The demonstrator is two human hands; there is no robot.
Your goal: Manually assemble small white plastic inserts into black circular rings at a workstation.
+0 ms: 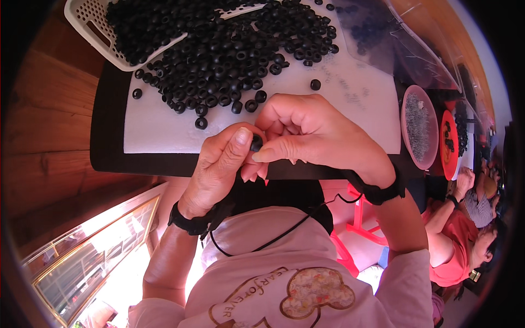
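Note:
A small round black piece with a hole (256, 143) is pinched between the fingers of my two hands, just above the table's near edge. My left hand (217, 164) is closed on it, thumb on top. From the right, my right hand (317, 131) meets it with curled fingers and the thumb tip against its side. Beyond my hands spreads a large heap of similar black hollow pieces (219, 65) on a white sheet (164, 134). One loose black piece (315, 85) lies apart, right of the heap.
A white perforated basket (82, 27) at the far left holds more black pieces. Clear plastic (377, 38) lies at the far right. A pink bowl (407, 117) of small greyish bits and a red dish (445, 161) stand right. Other people sit farther right.

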